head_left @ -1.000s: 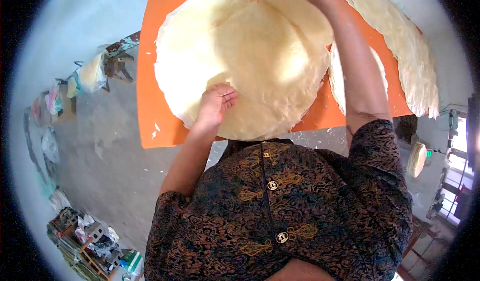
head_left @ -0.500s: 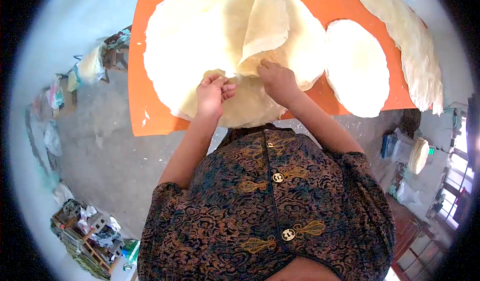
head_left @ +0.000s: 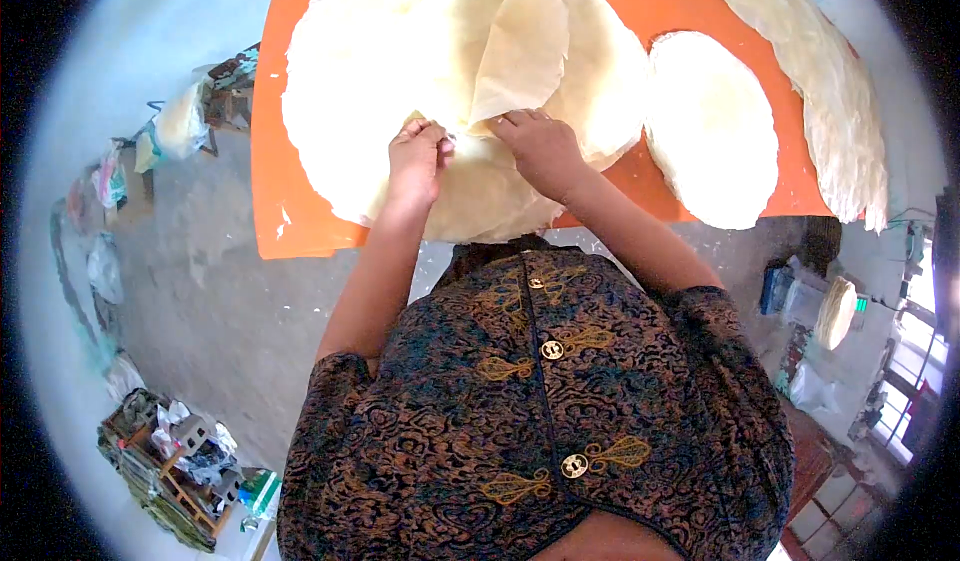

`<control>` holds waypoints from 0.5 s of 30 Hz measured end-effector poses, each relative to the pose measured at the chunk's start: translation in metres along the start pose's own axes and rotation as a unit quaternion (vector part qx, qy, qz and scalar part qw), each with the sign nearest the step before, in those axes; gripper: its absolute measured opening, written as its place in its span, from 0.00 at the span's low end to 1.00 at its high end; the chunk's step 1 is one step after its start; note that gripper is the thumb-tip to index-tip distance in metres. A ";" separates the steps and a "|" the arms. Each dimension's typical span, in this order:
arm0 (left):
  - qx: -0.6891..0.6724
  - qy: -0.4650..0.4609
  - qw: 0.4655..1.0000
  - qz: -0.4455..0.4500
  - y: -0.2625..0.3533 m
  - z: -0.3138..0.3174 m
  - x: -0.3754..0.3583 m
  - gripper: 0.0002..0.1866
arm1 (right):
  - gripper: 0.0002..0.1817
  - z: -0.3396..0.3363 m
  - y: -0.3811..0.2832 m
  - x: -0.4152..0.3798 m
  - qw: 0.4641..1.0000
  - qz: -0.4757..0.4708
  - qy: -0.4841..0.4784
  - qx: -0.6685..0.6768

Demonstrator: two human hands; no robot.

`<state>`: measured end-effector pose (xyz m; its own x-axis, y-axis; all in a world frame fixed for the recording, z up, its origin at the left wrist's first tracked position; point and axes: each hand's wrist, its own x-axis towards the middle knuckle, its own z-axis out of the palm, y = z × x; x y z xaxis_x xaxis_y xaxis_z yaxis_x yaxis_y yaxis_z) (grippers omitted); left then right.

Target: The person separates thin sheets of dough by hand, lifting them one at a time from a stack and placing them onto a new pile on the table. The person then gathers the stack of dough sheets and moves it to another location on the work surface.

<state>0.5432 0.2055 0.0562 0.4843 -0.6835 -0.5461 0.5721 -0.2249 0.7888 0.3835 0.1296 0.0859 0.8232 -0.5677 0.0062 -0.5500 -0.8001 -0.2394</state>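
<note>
Big pile (head_left: 365,81): thin round layers are spread flat on the orange table (head_left: 272,161), presumably so that they are kept uncreased.
Folded sheet (head_left: 525,46): laid doubled over on the big pile.
Left hand (head_left: 418,159): held over the big pile; a yellowish scrap (head_left: 414,116) is seemingly pinched in closed fingertips.
Right hand (head_left: 540,149): curled at the folded sheet's lower edge, perhaps for control; whether it is gripped cannot be told.
Small pile (head_left: 715,131): set right of the big pile, probably kept separate.

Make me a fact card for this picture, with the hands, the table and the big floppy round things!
Table: orange
Big pile: pale, round, thin sheets
Flap: thin, lying over the big pile
Left hand: fingers curled, over the big pile
Right hand: at the flap's lower edge
Small round: pale, right of the big pile
Shirt: dark, patterned
</note>
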 end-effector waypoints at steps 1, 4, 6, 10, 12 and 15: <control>-0.027 -0.008 0.999 -0.018 0.001 0.002 0.000 0.03 | 0.21 0.002 0.000 -0.001 1.000 0.001 0.007 0.008; -0.078 -0.040 0.994 -0.065 0.005 0.004 0.000 0.01 | 0.19 0.009 -0.007 -0.006 0.998 0.002 0.060 0.013; -0.093 -0.056 0.990 -0.090 0.006 0.005 0.000 0.03 | 0.16 0.009 -0.013 -0.009 0.991 -0.002 0.135 -0.016; -0.101 -0.083 0.984 -0.119 0.008 0.002 0.002 0.09 | 0.19 0.025 0.004 -0.001 0.995 -0.001 0.100 0.012; -0.097 -0.103 0.981 -0.132 0.007 -0.005 0.002 0.10 | 0.18 0.013 0.012 0.006 0.993 -0.009 0.062 0.102; -0.097 -0.123 0.978 -0.140 0.007 -0.016 -0.003 0.12 | 0.17 -0.021 0.076 0.042 0.968 0.123 -0.100 0.194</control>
<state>0.5561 0.2168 0.0589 0.1302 -0.7651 -0.6306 0.7860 -0.3080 0.5360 0.3732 0.0407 0.0882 0.7058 -0.6522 -0.2766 -0.6708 -0.4899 -0.5568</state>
